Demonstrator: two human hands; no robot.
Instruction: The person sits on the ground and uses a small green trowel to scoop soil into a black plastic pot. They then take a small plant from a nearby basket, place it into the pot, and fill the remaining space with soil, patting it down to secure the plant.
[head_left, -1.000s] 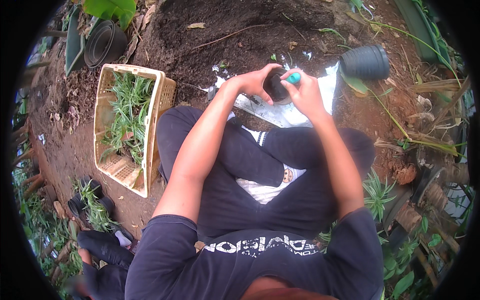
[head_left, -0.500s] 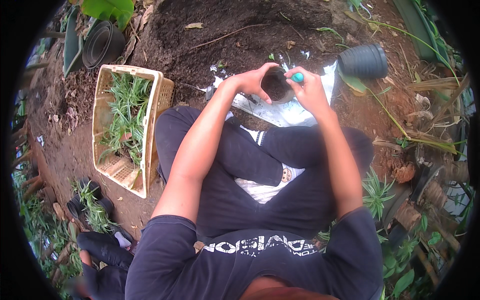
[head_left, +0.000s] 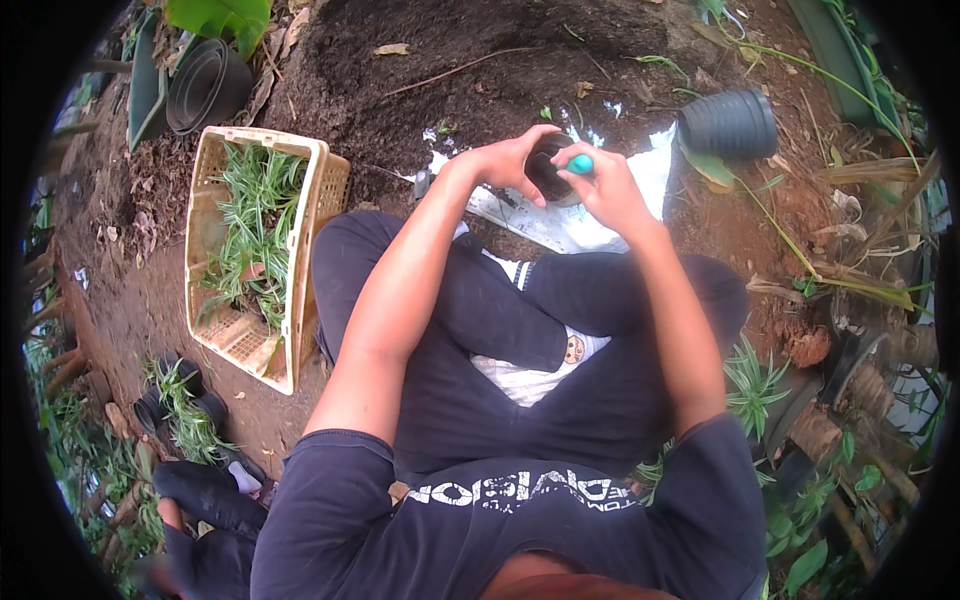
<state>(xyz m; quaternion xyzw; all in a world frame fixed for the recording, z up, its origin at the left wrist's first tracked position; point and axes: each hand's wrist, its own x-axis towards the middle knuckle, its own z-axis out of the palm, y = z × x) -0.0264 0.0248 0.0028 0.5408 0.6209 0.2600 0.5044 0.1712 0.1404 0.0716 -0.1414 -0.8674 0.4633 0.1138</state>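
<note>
1. Cupping a round, dark, seemingly plastic pot (head_left: 566, 200) at one o'clock, the left hand (head_left: 508, 160) grasps its nine-o'clock wall, the best hold; likely light, slightly flexible;
2. the right hand (head_left: 612, 190) pinches a rounded teal tool handle (head_left: 580, 164); probably stiff.

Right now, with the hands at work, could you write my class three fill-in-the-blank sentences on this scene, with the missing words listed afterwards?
1. The left hand curls around a pot, while the ____ hand grips a teal handle.
2. The crate of leafy plants is on the person's ____ side.
3. The soil-specked sheet near the hands is ____ in colour.

Missing words: right; left; white.
</note>
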